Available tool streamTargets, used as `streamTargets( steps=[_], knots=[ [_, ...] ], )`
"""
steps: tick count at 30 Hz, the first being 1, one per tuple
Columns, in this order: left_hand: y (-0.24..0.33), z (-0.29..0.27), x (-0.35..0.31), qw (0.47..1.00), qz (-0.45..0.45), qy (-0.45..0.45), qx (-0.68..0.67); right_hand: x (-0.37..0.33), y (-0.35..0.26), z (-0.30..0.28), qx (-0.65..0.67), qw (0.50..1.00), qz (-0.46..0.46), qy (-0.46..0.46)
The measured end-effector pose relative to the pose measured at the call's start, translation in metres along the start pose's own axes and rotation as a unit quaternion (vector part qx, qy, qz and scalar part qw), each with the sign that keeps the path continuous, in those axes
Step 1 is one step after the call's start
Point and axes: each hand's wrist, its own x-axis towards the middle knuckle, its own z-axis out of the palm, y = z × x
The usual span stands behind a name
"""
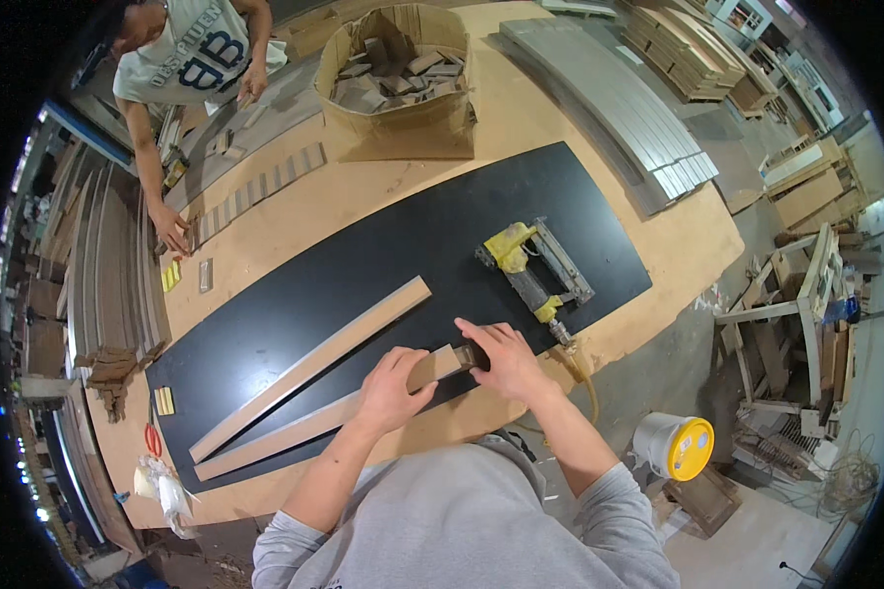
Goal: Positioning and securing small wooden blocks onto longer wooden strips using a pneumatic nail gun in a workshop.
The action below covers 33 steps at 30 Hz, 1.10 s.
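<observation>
Left hand (395, 388) lies curled over the near wooden strip (295, 432), fingers pressed down on its right end; right hand (501, 358) pinches a small dark block (465, 355) against that same end. The strip rests on the black panel (383, 255) of the worktop (658, 245), just beside a second, parallel strip (314, 363). Risk, as judged: the block may slip off square if the left hand eases its pressure, since the strip lies loose on a smooth panel. The pneumatic nailer (532, 270) sits near the right hand, with its hose (584, 378) trailing off the edge; a snag could drag it. Count: two long strips, one block in hand, one nailer, one cardboard box of offcuts (398, 83), one white bucket with a yellow lid (673, 447). Another person's hand (172, 231) works well apart at the far left.
</observation>
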Motion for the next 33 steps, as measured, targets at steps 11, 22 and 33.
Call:
streamTargets(
  steps=[11, 22, 33],
  knots=[
    [-0.004, 0.019, 0.004, 0.999, 0.022, 0.024, 0.036, 0.016, -0.002, -0.008, 0.037, 0.995, 0.021, -0.087],
    [-0.007, 0.027, 0.011, 0.996, 0.009, -0.004, 0.085, 0.021, 0.002, -0.012, 0.043, 0.993, 0.018, -0.106],
    [-0.007, 0.034, 0.012, 0.993, 0.014, -0.011, 0.116, 0.020, 0.003, -0.009, 0.046, 0.995, 0.024, -0.083]
  ],
)
